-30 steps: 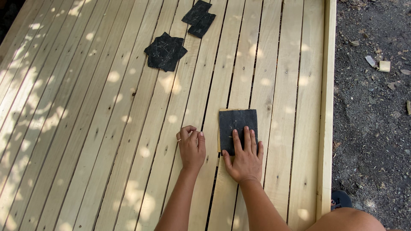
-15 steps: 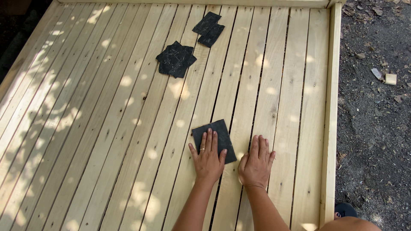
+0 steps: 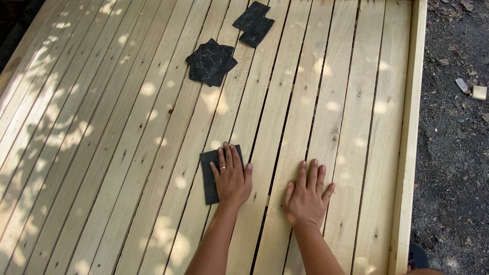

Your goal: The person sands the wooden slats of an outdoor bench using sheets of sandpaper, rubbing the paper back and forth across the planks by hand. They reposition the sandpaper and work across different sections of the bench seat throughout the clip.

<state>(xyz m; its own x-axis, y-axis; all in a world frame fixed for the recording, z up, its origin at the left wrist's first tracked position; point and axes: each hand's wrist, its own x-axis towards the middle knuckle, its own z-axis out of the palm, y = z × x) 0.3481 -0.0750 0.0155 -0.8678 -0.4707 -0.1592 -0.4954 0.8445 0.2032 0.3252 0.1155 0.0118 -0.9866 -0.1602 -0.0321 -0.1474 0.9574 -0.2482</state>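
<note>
Now I am kneeling over a pale slatted wooden deck (image 3: 127, 153), dappled with sun. Far from me, two piles of dark square sandpaper sheets (image 3: 211, 62) are lying on the boards. My left hand (image 3: 232, 175) is pressing flat, fingers spread, on a dark rectangular sandpaper sheet (image 3: 209, 178). My right hand (image 3: 307, 196) is resting open on bare boards just to the right, grasping nothing.

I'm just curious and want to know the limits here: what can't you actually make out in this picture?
Head view only:
- Part of the dark sheet: covered by the left hand.
- How many sheets lie in the dark pile: they overlap.
- Boards under the right hand: hidden by the palm.
- Dark rounded thing at the bottom edge: cut off.
- Scraps on the ground: too small.
</note>
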